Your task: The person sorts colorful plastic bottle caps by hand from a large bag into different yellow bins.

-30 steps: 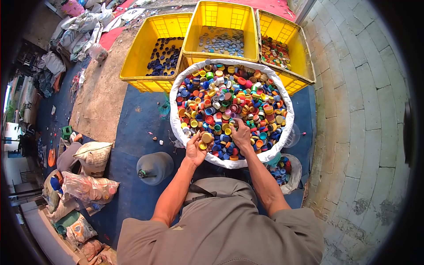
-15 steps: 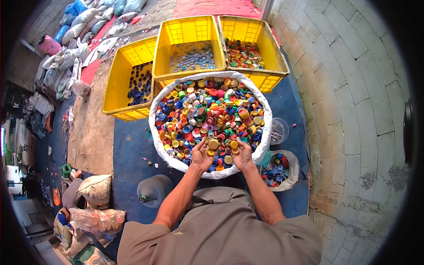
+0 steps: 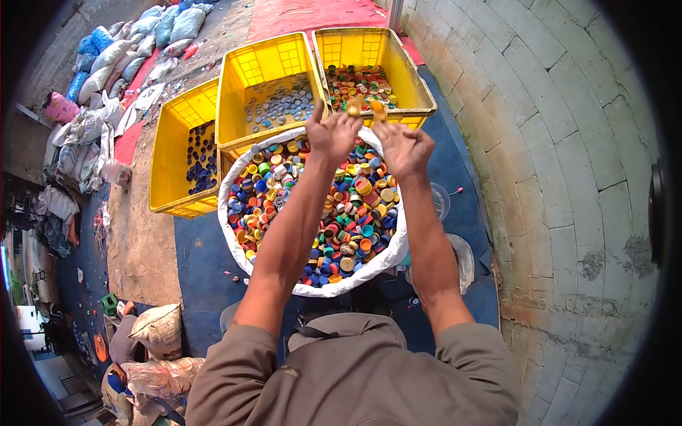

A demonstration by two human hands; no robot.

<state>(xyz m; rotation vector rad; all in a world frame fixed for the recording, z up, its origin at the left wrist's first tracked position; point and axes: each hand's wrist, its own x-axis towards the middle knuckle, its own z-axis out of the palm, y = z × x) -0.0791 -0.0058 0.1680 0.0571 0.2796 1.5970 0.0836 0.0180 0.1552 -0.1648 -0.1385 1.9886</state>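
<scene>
Both arms reach forward over a white-rimmed sack (image 3: 346, 285) full of mixed coloured bottle caps (image 3: 273, 202). My left hand (image 3: 334, 135) is palm up above the sack's far rim, thumb apart and fingers stretched out. Beside it, my right hand (image 3: 405, 148) also has its fingers extended. Just beyond the fingertips, blurred yellow bottle caps (image 3: 379, 109) are in the air, seemingly clear of both hands. Directly past them stands the right yellow crate (image 3: 413, 85), which holds red, orange, green and white caps (image 3: 359, 86).
The middle yellow crate (image 3: 238, 71) holds pale blue-grey caps; the left yellow crate (image 3: 170, 128) holds dark blue ones. A block wall (image 3: 554, 184) rises on the right. A clear container (image 3: 440, 201) and a small white sack (image 3: 465, 263) stand beside the big sack. Filled bags (image 3: 106, 57) lie far left.
Both hands have moved forward from the sack's near side to its far rim. The yellow caps they held are now beyond the fingertips, and the fingers have opened out.
</scene>
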